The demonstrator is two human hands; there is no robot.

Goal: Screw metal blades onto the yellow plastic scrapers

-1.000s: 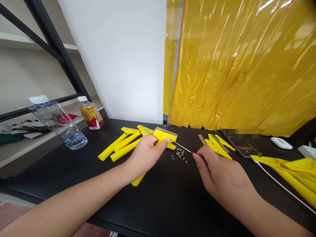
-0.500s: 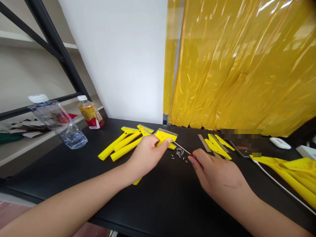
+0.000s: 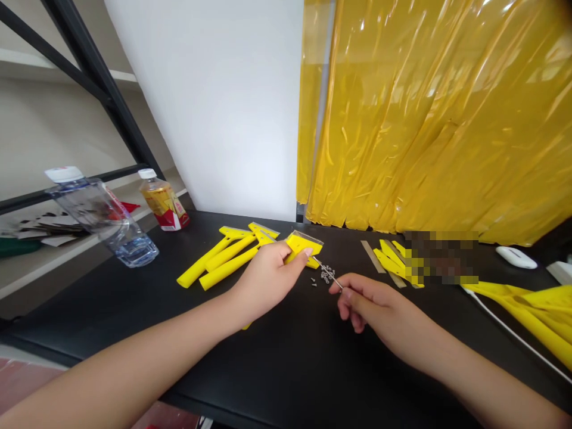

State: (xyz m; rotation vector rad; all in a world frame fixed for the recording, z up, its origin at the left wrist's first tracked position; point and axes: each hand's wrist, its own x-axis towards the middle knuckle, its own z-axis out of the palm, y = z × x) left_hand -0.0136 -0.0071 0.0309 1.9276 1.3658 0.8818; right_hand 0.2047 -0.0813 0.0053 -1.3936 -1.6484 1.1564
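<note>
My left hand [image 3: 270,279] is closed around a yellow scraper [image 3: 304,243], its wide head and clear-edged blade tilted up past my thumb. Most of that scraper's handle is hidden under the hand. In my right hand [image 3: 373,301] is a screwdriver, pinched between thumb and fingers; its thin metal shaft [image 3: 333,277] reaches up-left to the scraper head by my left thumb. The screwdriver's handle is hidden in the hand. Small screws and nuts [image 3: 328,273] lie in a loose pile just beneath the shaft. Several more yellow scrapers [image 3: 227,262] rest left of my left hand.
Flat metal blades [image 3: 372,257] and yellow plastic plates [image 3: 389,263] lie to the right, beside a blurred patch. Further right are a white cable [image 3: 500,319], yellow handles [image 3: 531,316] and a white case [image 3: 516,257]. Two bottles [image 3: 129,244] [image 3: 164,205] stand at left on the black table [image 3: 286,369].
My right hand has shifted its hold on the screwdriver: its fingers are looser and further forward, and the red handle no longer shows. My left hand keeps the scraper nearly still.
</note>
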